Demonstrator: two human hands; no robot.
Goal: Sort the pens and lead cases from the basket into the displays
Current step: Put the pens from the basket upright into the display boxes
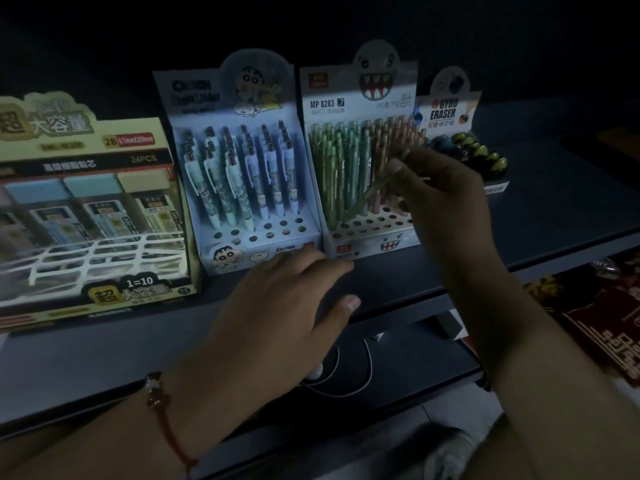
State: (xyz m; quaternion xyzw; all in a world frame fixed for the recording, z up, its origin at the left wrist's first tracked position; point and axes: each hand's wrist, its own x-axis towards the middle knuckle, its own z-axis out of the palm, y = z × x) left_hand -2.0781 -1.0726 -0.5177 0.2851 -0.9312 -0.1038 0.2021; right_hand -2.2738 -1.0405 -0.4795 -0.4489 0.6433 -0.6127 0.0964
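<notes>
Dim shelf [536,216]: right hand [440,199] apparently pinches slim green pen [375,188].

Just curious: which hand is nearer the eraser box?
Right. The right hand, pinching a green pen, is just left of the eraser box; the left hand rests lower, by the cartoon pen display.

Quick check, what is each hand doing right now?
Left hand: open, fingers relaxed, holding nothing, over the shelf edge.
Right hand: pinching a green pen over the monster display.
</notes>
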